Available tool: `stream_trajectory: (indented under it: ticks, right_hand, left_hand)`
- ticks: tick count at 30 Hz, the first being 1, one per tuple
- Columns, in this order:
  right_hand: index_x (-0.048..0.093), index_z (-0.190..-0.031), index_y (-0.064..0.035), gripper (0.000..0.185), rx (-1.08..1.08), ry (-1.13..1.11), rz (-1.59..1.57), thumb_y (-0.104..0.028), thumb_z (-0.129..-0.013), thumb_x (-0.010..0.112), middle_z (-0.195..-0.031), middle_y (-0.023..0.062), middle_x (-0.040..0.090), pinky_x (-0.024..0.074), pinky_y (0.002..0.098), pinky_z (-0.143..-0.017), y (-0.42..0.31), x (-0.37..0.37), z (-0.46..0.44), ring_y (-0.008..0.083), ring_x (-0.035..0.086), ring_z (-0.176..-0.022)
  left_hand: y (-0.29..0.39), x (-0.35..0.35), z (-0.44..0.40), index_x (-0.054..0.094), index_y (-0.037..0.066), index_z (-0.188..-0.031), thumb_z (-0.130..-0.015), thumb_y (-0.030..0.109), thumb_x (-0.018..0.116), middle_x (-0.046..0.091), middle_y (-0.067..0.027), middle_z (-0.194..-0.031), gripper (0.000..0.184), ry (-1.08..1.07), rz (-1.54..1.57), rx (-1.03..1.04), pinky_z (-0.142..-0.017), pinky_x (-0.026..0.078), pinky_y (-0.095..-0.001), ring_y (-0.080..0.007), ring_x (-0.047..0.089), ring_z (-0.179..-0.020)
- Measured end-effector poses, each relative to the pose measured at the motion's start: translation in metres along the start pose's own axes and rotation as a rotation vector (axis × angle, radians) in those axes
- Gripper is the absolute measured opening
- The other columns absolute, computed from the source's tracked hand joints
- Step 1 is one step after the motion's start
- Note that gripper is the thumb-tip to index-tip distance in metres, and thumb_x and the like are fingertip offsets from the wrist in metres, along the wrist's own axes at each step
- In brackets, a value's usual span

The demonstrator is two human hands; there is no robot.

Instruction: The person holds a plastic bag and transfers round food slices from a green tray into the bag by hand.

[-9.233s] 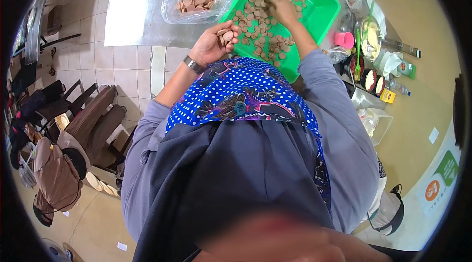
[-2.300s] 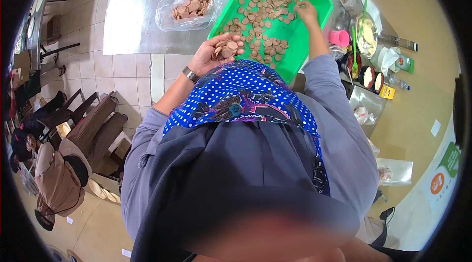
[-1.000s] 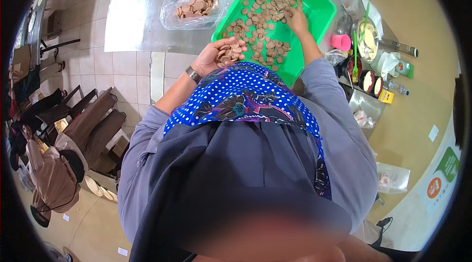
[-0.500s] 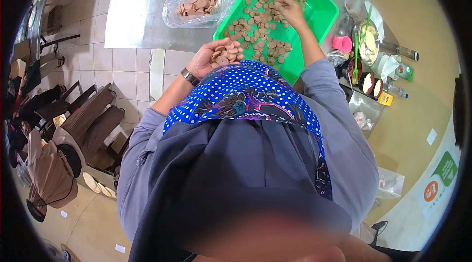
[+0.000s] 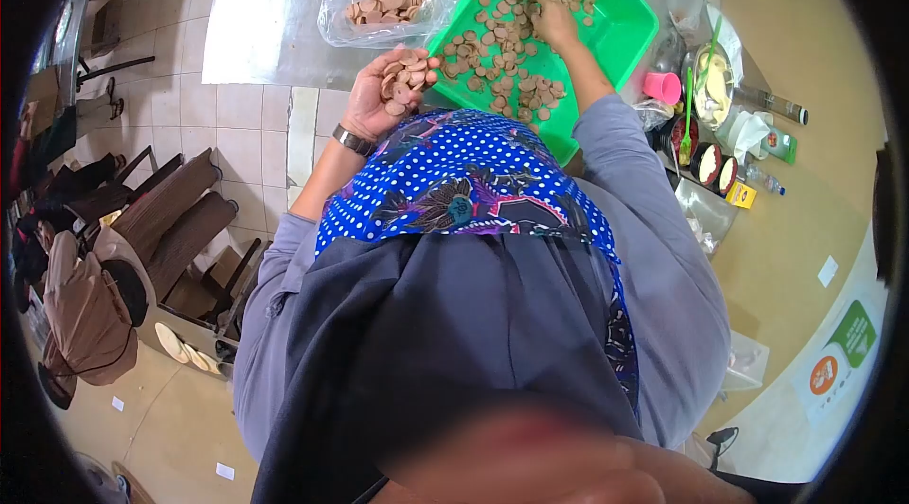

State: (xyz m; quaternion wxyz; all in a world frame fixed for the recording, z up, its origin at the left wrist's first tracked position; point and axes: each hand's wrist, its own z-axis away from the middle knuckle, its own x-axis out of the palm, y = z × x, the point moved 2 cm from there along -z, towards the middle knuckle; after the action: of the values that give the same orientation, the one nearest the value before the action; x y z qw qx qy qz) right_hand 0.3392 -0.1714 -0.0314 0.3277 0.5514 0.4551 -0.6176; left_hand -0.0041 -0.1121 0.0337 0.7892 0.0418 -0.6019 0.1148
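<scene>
My left hand [image 5: 367, 105] is cupped beside the tray's left edge, fingers curled round a pile of thin round brown slices [image 5: 403, 81]. Over the far part of a green plastic tray [image 5: 620, 50], my right hand [image 5: 559, 26] reaches down among loose slices of the same kind [image 5: 502, 40]. Its fingertips are bent together into the slices, and whatever is between them is hidden. Just beyond my left hand, a clear plastic bag [image 5: 333, 19] lies open on the metal table with more slices [image 5: 388, 4] inside.
The metal table [image 5: 265, 31] carries the tray and bag. On the right are a pink cup [image 5: 662, 87], a bowl with pale contents [image 5: 712, 92], a green-handled utensil [image 5: 686, 125], a water bottle [image 5: 765, 179] and a yellow box [image 5: 741, 195]. Brown chairs [image 5: 166, 206] stand at left.
My left hand has moved a little left and away from me with its pile of slices. My right hand has gone lower into the slices, its fingers drawn together.
</scene>
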Motion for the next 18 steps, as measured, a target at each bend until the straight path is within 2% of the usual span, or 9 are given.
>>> stream_trajectory:
  ticks: [2,5,7,9,10,12,13,15,18]
  right_hand:
    - [0.063,-0.1,-0.0091,0.024,0.077,-0.06,-0.027,-0.016,-0.077,0.063,-0.106,0.014,0.058,0.047,0.0409,-0.078,0.002,0.004,-0.007,0.0302,0.056,-0.097]
    - [0.063,-0.094,-0.0094,0.018,0.101,-0.122,-0.071,-0.016,-0.077,0.063,-0.109,0.0129,0.058,0.0471,0.0404,-0.078,0.006,-0.001,-0.006,0.0298,0.056,-0.1]
    - [0.061,-0.091,-0.0078,0.016,0.038,-0.124,-0.091,-0.014,-0.077,0.064,-0.104,0.0121,0.061,0.0473,0.0405,-0.077,0.002,-0.01,-0.005,0.0296,0.058,-0.095]
    - [0.059,-0.086,-0.0057,0.015,0.169,-0.138,-0.357,-0.014,-0.076,0.067,-0.089,0.0066,0.063,0.0481,0.0335,-0.069,-0.004,-0.018,-0.004,0.0208,0.06,-0.079]
    - [0.059,-0.086,-0.0057,0.015,0.158,-0.138,-0.361,-0.014,-0.076,0.067,-0.089,0.0066,0.063,0.0481,0.0335,-0.069,-0.012,-0.027,-0.005,0.0208,0.06,-0.079]
    - [0.058,-0.084,-0.005,0.014,0.183,-0.006,-0.802,-0.013,-0.077,0.068,-0.077,0.0011,0.062,0.0456,0.0253,-0.062,-0.031,-0.051,-0.004,0.0105,0.056,-0.066]
    - [0.058,-0.084,-0.005,0.014,0.173,-0.011,-0.807,-0.013,-0.077,0.068,-0.077,0.0011,0.062,0.0456,0.0253,-0.062,-0.052,-0.073,0.0,0.0105,0.056,-0.066]
    - [0.059,-0.084,-0.0035,0.011,-0.013,0.032,-1.162,-0.009,-0.079,0.067,-0.076,-0.0013,0.059,0.0436,0.0216,-0.06,-0.11,-0.124,0.008,0.0056,0.052,-0.065]
    - [0.061,-0.088,-0.0049,0.01,-0.239,0.018,-1.011,-0.003,-0.078,0.065,-0.077,0.0,0.058,0.0444,0.0234,-0.059,-0.162,-0.154,0.006,0.0081,0.052,-0.065]
  left_hand:
    - [0.0,0.002,-0.001,0.05,-0.004,-0.115,-0.096,0.028,0.042,0.055,-0.0211,-0.115,0.039,-0.033,0.004,0.011,-0.071,0.058,-0.035,-0.0298,0.059,-0.103]
    - [-0.013,0.018,-0.003,0.05,-0.005,-0.114,-0.095,0.028,0.043,0.056,-0.0203,-0.114,0.039,0.06,-0.022,0.006,-0.074,0.058,-0.0359,-0.0295,0.06,-0.102]
    - [-0.018,0.018,-0.007,0.051,-0.005,-0.114,-0.095,0.027,0.044,0.056,-0.0198,-0.114,0.038,0.1,-0.048,-0.006,-0.072,0.058,-0.0344,-0.029,0.06,-0.1]
    - [-0.02,0.009,-0.011,0.051,-0.005,-0.113,-0.095,0.027,0.044,0.057,-0.019,-0.112,0.037,0.005,-0.067,-0.098,-0.067,0.058,-0.0323,-0.0278,0.061,-0.097]
    - [-0.021,0.011,-0.01,0.05,-0.002,-0.112,-0.096,0.028,0.042,0.054,-0.0163,-0.109,0.035,0.066,-0.194,-0.084,-0.056,0.054,-0.0241,-0.0234,0.059,-0.094]
    - [-0.015,0.026,-0.006,0.051,-0.003,-0.11,-0.096,0.028,0.042,0.054,-0.0158,-0.108,0.034,0.004,-0.156,-0.112,-0.051,0.051,-0.0222,-0.0223,0.058,-0.091]
    - [-0.014,0.038,-0.002,0.051,-0.003,-0.108,-0.096,0.027,0.042,0.054,-0.0153,-0.106,0.033,-0.063,-0.118,-0.149,-0.047,0.048,-0.0202,-0.0213,0.058,-0.089]
    - [-0.002,0.067,0.007,0.051,-0.003,-0.104,-0.096,0.025,0.041,0.054,-0.0166,-0.107,0.031,-0.04,-0.152,-0.082,-0.043,0.044,-0.0189,-0.0213,0.057,-0.087]
    - [0.029,0.098,0.013,0.051,-0.003,-0.103,-0.096,0.024,0.042,0.054,-0.0177,-0.106,0.03,-0.089,-0.172,0.141,-0.044,0.042,-0.0183,-0.0217,0.056,-0.086]
